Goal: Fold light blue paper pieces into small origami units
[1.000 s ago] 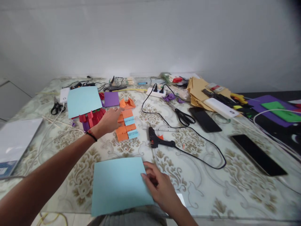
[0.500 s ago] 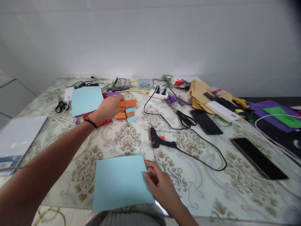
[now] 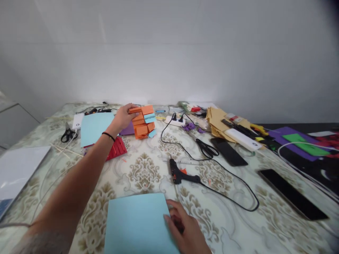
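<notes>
My left hand reaches to the back left, its fingers closed on the left edge of a piece of orange and light-blue folded paper, which is tilted up off the table. A red folded paper piece and a purple sheet lie near that wrist. At the front, a light-blue foam or paper sheet lies before me. My right hand grips its right edge, thumb on top and fingers curled.
A black glue gun lies mid-table, its cord looping right. Further right are black scissors and two phones. A white power strip is behind. Another light-blue sheet and scissors are at left.
My left hand has taken hold of the orange and light-blue paper piece and lifted it. The view has tipped upward; my right hand stays at the sheet's edge.
</notes>
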`<control>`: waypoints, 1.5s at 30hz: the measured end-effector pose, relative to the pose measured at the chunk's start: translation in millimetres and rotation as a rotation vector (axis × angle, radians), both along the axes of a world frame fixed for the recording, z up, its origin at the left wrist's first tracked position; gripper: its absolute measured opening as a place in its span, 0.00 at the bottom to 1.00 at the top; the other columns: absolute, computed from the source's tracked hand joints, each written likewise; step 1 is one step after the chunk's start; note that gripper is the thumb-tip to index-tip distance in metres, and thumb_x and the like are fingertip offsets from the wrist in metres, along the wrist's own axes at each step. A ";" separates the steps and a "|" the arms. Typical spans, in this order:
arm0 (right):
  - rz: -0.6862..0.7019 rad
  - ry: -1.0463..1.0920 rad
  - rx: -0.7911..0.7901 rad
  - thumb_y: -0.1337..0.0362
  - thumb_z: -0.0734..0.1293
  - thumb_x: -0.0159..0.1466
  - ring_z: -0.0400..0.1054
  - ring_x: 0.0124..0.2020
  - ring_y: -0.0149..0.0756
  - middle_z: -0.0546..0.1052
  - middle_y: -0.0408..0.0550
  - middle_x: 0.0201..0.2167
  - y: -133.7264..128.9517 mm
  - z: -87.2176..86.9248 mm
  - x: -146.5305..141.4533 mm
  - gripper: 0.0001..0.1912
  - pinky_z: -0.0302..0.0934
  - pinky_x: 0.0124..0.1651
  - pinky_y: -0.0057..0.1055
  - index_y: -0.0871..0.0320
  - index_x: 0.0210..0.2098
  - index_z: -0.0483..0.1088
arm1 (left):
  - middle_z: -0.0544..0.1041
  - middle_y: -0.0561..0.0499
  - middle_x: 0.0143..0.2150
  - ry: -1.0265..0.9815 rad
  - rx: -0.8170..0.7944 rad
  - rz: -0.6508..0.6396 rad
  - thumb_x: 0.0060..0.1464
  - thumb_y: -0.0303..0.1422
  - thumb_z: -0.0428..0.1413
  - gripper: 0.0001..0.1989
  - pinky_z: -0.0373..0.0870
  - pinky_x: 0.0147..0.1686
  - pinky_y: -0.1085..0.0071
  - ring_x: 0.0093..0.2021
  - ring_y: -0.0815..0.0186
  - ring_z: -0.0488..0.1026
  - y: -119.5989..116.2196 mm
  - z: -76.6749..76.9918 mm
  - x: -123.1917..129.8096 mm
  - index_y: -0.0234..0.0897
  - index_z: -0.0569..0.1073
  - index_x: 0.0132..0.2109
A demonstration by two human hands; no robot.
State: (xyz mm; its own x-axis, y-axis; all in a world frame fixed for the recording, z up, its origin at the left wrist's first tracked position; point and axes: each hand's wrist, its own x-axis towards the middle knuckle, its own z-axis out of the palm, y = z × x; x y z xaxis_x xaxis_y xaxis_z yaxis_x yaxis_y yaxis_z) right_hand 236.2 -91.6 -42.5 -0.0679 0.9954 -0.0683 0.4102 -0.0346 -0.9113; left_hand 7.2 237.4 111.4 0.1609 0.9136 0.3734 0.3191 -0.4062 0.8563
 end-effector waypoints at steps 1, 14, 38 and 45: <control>-0.011 0.002 0.012 0.52 0.61 0.72 0.71 0.24 0.36 0.77 0.43 0.25 0.2 -0.6 -0.1 0.19 0.62 0.29 0.28 0.57 0.54 0.70 | 0.78 0.49 0.36 -0.073 -0.024 0.003 0.46 0.31 0.64 0.13 0.69 0.41 0.66 0.37 0.62 0.73 6.6 -5.3 3.3 0.34 0.77 0.41; -0.007 -0.040 0.036 0.52 0.61 0.71 0.72 0.23 0.36 0.78 0.44 0.26 -0.8 -3.5 -0.5 0.19 0.63 0.27 0.28 0.57 0.53 0.71 | 0.78 0.51 0.36 -0.543 -0.238 -0.030 0.50 0.26 0.63 0.11 0.74 0.37 0.71 0.36 0.65 0.77 13.7 6.8 -50.4 0.36 0.76 0.43; 0.047 -0.071 -0.028 0.51 0.60 0.72 0.73 0.28 0.38 0.78 0.44 0.27 0.0 19.3 -0.3 0.19 0.66 0.34 0.31 0.59 0.53 0.68 | 0.64 0.57 0.24 0.080 -0.231 0.727 0.45 0.28 0.62 0.10 0.56 0.28 0.71 0.27 0.66 0.62 -129.2 -75.9 -133.2 0.38 0.67 0.26; 0.032 -0.016 0.009 0.51 0.62 0.71 0.69 0.26 0.36 0.74 0.43 0.26 -0.1 11.7 2.4 0.20 0.65 0.32 0.29 0.59 0.54 0.68 | 0.69 0.53 0.27 0.242 -0.185 0.649 0.51 0.35 0.59 0.08 0.60 0.32 0.69 0.31 0.62 0.66 -160.5 -73.6 -130.1 0.38 0.69 0.27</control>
